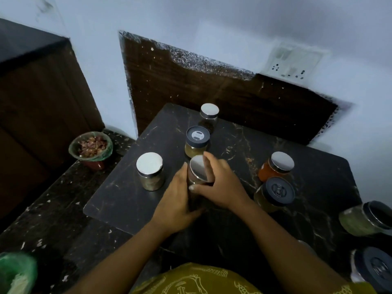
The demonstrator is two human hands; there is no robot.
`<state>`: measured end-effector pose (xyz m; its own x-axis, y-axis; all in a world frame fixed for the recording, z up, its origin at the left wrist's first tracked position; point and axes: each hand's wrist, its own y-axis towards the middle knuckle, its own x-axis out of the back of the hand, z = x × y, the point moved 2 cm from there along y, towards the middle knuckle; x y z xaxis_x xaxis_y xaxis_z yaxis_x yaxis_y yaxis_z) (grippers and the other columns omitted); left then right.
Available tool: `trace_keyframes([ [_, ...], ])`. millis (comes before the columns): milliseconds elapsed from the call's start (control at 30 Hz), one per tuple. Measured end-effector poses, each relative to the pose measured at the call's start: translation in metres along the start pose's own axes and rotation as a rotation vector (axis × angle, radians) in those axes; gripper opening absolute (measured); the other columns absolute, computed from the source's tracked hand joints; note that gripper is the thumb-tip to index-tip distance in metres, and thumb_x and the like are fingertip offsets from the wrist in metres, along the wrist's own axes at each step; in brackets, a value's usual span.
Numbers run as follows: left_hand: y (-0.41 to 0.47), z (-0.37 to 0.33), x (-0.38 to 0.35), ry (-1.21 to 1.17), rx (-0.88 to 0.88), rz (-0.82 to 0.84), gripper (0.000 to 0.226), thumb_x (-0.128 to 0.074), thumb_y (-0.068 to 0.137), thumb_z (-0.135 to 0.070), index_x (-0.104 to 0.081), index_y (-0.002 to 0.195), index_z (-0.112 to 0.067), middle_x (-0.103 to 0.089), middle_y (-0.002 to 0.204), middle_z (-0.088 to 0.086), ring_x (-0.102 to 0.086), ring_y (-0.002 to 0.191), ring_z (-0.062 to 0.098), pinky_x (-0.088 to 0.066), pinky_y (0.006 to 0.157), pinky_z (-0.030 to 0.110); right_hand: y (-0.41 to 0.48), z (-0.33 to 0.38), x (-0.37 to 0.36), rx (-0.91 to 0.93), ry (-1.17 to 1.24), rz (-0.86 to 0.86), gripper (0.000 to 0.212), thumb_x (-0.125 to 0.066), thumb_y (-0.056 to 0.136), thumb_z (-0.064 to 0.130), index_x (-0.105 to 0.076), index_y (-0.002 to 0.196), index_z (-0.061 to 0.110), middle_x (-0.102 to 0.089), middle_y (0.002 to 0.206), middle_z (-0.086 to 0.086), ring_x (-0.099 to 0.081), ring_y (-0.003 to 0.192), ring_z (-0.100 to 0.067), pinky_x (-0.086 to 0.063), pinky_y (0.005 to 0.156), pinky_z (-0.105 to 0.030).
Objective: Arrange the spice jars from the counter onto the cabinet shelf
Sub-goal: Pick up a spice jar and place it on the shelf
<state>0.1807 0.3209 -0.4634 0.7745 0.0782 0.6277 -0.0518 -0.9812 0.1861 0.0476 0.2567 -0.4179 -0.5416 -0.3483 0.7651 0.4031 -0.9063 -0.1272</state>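
Both my hands wrap one silver-lidded glass jar (198, 169) in the middle of the dark marble counter (307, 166); my left hand (177, 203) holds its left side and my right hand (219, 185) its right side. Around it stand other spice jars: a silver-lidded one (150, 171) to the left, a dark-lidded jar of yellow powder (197, 142) just behind, and a silver-lidded jar (209, 115) at the back. To the right are an orange-filled jar (275, 166) and a dark-lidded jar (274, 193). The cabinet shelf is out of sight.
Two more jars sit at the right edge: a green-filled one (364, 218) and a dark-lidded one (373, 268). A bin lined with green plastic (91, 148) stands on the lower speckled ledge at left, another green-lined container (14, 270) at bottom left. A wall socket (293, 62) is behind.
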Motion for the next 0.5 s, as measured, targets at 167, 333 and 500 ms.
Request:
trace_keyframes([
  [167, 0.032, -0.040, 0.025, -0.087, -0.026, -0.265, 0.125, -0.081, 0.056, -0.046, 0.017, 0.133, -0.058, -0.025, 0.149, 0.000, -0.024, 0.124, -0.007, -0.033, 0.094, 0.019, -0.011, 0.039, 0.047, 0.089, 0.122, -0.243, 0.101, -0.062, 0.054, 0.072, -0.020, 0.141, 0.039, -0.038, 0.129, 0.011, -0.040, 0.109, -0.004, -0.040, 0.083, -0.022],
  [333, 0.050, -0.065, 0.046, -0.538, -0.087, -0.193, 0.097, -0.080, 0.056, -0.036, -0.015, 0.125, -0.054, -0.048, 0.123, -0.015, -0.060, 0.105, 0.001, -0.053, 0.076, 0.017, -0.029, 0.039, 0.067, 0.095, 0.590, -0.177, 0.090, -0.071, 0.069, 0.048, -0.024, 0.143, 0.028, -0.055, 0.121, 0.008, -0.059, 0.105, -0.004, -0.053, 0.082, -0.020],
  [500, 0.056, -0.091, 0.043, -0.549, -0.147, -0.113, 0.076, -0.066, 0.065, -0.046, -0.019, 0.124, -0.045, -0.037, 0.130, -0.004, -0.050, 0.119, 0.019, -0.054, 0.088, 0.037, -0.038, 0.032, 0.062, 0.125, 0.841, -0.166, 0.047, -0.056, 0.083, 0.038, -0.045, 0.128, 0.029, -0.061, 0.119, 0.003, -0.063, 0.106, -0.009, -0.053, 0.086, -0.027],
])
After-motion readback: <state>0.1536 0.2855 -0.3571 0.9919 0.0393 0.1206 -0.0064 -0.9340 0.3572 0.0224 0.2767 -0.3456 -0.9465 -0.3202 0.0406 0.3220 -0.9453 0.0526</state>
